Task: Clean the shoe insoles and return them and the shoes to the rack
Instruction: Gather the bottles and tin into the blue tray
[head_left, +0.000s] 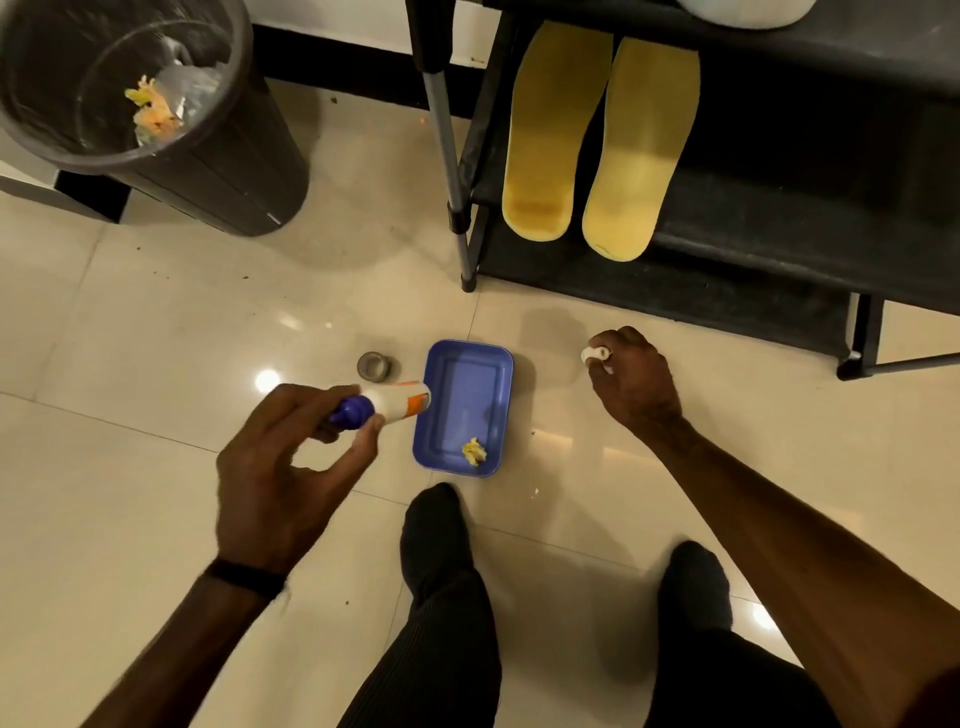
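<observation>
Tiles of glossy cream floor (156, 322) underlie the scene. Beyond the right hand, a black shoe rack (779, 228) carries two flat yellow foam insoles (597, 140) side by side. Beyond the left hand stands a round black bin (171, 140). Between the hands lies a rectangular blue plastic tray (452, 395). Left hand (280, 467) grips a white tube (387, 404); right hand (636, 384) pinches a small white cap (595, 354).

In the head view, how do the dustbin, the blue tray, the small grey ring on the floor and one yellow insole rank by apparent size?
1. Dustbin, clearly largest.
2. Yellow insole, longer than the tray.
3. Blue tray; it is wider than the insole, so this ranking against the insole is unsure.
4. Grey ring, smallest.
</observation>
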